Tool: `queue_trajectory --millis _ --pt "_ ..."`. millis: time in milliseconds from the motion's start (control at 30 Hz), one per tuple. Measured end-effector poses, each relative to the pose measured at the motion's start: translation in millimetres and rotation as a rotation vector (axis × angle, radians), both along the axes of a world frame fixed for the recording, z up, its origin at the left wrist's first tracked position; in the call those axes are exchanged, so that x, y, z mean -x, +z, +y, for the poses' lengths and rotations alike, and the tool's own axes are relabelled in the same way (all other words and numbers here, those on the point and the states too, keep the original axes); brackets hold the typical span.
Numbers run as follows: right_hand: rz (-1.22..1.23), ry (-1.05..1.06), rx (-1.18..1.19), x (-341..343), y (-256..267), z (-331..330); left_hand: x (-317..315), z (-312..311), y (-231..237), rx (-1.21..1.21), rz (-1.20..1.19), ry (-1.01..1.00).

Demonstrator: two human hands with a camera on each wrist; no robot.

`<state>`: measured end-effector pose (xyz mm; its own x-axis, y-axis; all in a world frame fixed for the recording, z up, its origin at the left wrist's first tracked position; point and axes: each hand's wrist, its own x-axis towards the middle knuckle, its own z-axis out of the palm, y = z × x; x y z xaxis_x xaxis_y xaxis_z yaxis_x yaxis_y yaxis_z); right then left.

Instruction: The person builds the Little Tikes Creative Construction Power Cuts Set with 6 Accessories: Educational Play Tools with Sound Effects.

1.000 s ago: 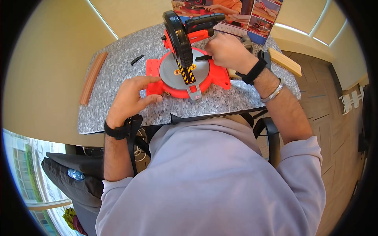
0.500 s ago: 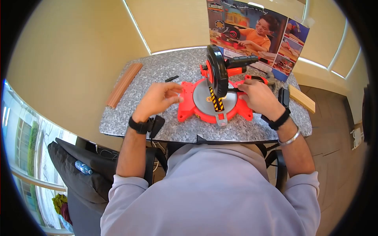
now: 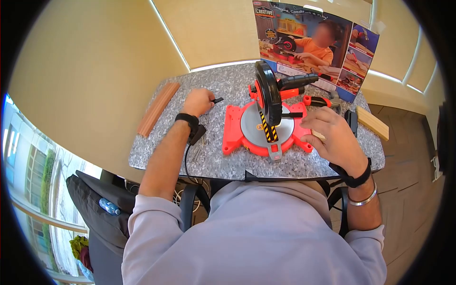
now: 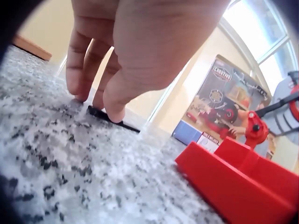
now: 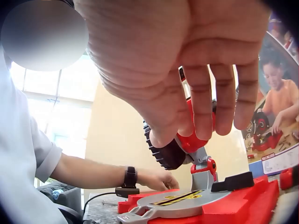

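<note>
A toy miter saw [image 3: 266, 128] with a red base, grey round plate and black blade stands on the speckled table. Left of it, my left hand [image 3: 197, 101] pinches a small flat black plastic piece [image 4: 112, 120] between thumb and fingers, low at the tabletop. My right hand [image 3: 335, 137] hovers by the saw's right side, fingers loosely spread and nothing in them. A second black plastic piece [image 5: 232, 182] sits on the right of the saw's plate, just beyond the right fingertips in the head view.
A reddish-brown grooved strip [image 3: 158, 109] lies along the table's left edge. Behind the saw stands a large printed box [image 3: 304, 45]. To the right are a red-and-black-handled tool [image 3: 317, 101], a black object [image 3: 351, 122] and a pale wooden strip [image 3: 372, 123].
My left hand has moved from beside the saw's base out to the loose black piece and taken hold of it. My right hand has let go of the other piece and drawn back.
</note>
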<state>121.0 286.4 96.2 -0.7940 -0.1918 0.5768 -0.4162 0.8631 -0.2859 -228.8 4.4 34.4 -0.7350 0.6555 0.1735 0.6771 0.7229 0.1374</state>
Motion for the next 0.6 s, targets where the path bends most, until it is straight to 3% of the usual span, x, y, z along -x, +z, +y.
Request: queue_trajectory --millis 100,300,433,500,533,600 --pt "0.025 0.005 0.016 -1 2 0 1 5 0 0.09 0.032 0.028" --pt "0.065 0.044 0.048 -4 3 1 -9 -1 12 -0.12 -0.06 -0.043" --pt "0.096 0.077 0.029 -6 7 3 -64 6 56 -0.236 -0.151 -0.202" --pt "0.117 0.05 0.06 -7 8 1 -86 10 65 -0.284 -0.162 -0.383" --pt "0.126 0.059 0.048 -8 8 0 -99 14 72 -0.18 -0.094 -0.396" --pt "0.106 0.069 0.063 -10 9 -4 -110 21 65 -0.203 -0.099 -0.425"
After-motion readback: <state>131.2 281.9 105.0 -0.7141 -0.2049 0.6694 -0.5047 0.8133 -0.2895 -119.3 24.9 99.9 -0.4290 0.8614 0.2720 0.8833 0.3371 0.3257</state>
